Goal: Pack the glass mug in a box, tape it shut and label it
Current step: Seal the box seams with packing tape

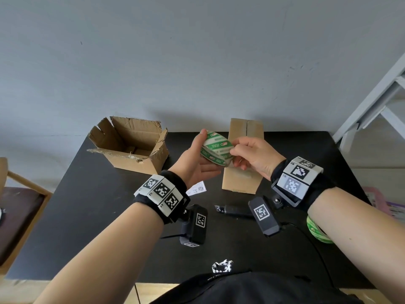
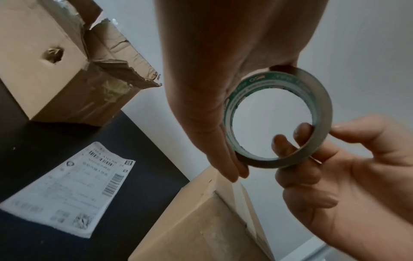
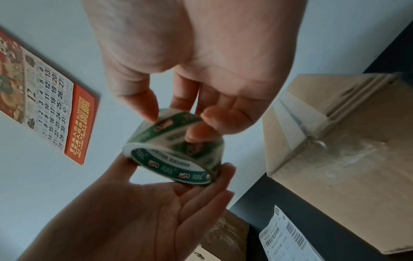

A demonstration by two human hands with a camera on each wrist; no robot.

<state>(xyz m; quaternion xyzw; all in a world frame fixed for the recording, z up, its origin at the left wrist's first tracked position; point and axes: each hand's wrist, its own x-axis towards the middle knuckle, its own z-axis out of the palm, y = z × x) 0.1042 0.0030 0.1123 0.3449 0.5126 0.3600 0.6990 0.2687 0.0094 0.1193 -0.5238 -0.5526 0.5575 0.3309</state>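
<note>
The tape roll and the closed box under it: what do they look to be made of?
Tape roll, held by the left hand and pinched by the right hand: glossy clear plastic film, probably, since the green-and-white print on the core shows through. Closed box: matte brown corrugated cardboard; layered flap edges show in the right wrist view.
</note>
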